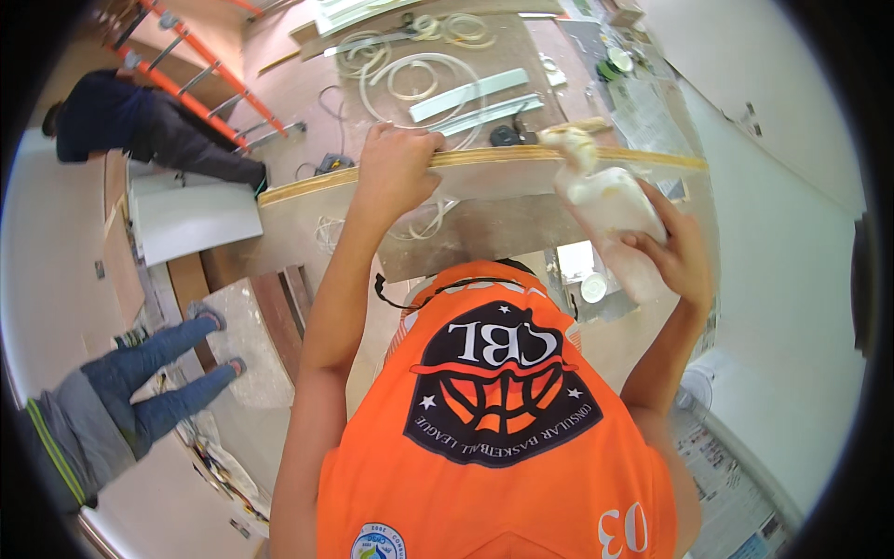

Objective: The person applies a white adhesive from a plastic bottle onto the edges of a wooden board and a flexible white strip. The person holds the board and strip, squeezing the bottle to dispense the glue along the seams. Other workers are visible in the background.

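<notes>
A board (298, 191) with a pale layered wooden edge runs across the view in front of me, its long edge facing up. My left hand (396, 172) is closed over that edge, left of the middle, thumb on the near side. In my right hand (675, 247) is a white plastic bottle (619, 200), slightly blurred. Its narrow, yellowish-stained neck points away from me, over the right part of the board's edge. I cannot make out whether anything flows from it.
Beyond the board lie coiled pale strips (419, 79), light green trim lengths (470, 93) and a dark tape measure (507, 136). An orange ladder (209, 74) leans at the far left near a bending person (140, 121). Another person (140, 391) is at the lower left. White buckets (593, 287) stand below.
</notes>
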Motion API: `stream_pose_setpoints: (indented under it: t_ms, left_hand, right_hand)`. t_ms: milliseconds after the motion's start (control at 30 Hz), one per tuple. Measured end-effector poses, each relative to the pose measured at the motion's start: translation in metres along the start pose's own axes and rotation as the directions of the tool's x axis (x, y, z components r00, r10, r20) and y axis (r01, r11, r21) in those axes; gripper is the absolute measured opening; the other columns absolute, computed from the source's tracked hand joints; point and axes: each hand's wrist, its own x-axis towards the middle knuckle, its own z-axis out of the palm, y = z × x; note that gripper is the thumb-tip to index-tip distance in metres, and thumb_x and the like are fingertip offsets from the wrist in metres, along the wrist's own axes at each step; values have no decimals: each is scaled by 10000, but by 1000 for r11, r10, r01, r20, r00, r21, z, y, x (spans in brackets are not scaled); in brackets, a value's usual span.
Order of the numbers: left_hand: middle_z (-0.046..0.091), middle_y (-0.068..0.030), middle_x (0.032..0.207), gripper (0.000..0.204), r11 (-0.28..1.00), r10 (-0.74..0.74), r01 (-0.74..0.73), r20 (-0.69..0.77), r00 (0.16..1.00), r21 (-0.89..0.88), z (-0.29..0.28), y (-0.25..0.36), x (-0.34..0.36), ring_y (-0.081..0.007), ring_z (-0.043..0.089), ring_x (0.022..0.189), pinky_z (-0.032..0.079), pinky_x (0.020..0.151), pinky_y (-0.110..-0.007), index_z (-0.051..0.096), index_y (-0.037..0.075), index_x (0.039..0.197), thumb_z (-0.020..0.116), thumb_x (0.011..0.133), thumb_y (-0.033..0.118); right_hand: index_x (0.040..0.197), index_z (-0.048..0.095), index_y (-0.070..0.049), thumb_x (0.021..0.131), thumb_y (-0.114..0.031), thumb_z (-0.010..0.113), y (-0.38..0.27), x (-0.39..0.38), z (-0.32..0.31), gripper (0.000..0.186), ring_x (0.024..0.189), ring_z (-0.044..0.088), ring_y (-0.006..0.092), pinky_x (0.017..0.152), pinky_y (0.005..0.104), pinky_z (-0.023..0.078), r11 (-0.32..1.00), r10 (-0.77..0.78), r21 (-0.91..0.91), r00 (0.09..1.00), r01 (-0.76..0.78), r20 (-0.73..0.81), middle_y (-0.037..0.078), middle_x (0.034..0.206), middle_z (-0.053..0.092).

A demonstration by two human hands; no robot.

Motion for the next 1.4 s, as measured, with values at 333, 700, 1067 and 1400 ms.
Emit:
stream_pose_setpoints:
  t_ms: [333,700,1067,1400]
  left_hand:
    - [653,-84,1370,965,951,-311,308,95,946,38,-76,-134,-128,-257,534,1363,274,1210,-532,577,213,1415,959,536,318]
    - [677,-117,1226,431,204,-512,-133,-222,830,-970,163,-199,-182,-271,567,1303,376,1164,-435,672,30,1179,812,775,89]
    - [689,-81,1070,455,269,-693,-286,-391,606,-920,186,-180,-167,-196,660,994,531,896,-341,624,-4,1202,835,815,107]
    - [756,-112,937,493,736,-283,-238,-607,742,-634,-89,79,28,-184,702,839,544,763,-342,753,-7,1065,923,723,305]
  right_hand:
    - [1455,502,61,803,-155,785,55,-69,73,743,1213,614,234,1052,364,462,874,203,479,956,-79,-212,164,1342,630]
    - [1459,490,34,946,-193,723,135,-209,111,608,1147,626,213,1000,348,492,721,550,688,674,-85,-493,121,1318,635]
    - [1372,559,15,1020,-237,645,195,-305,136,442,931,696,162,784,316,569,597,701,798,538,-82,-469,92,1180,689]
    - [1389,544,24,995,-287,669,336,-362,176,518,990,686,216,852,370,567,401,804,911,513,-92,-302,127,1206,681]
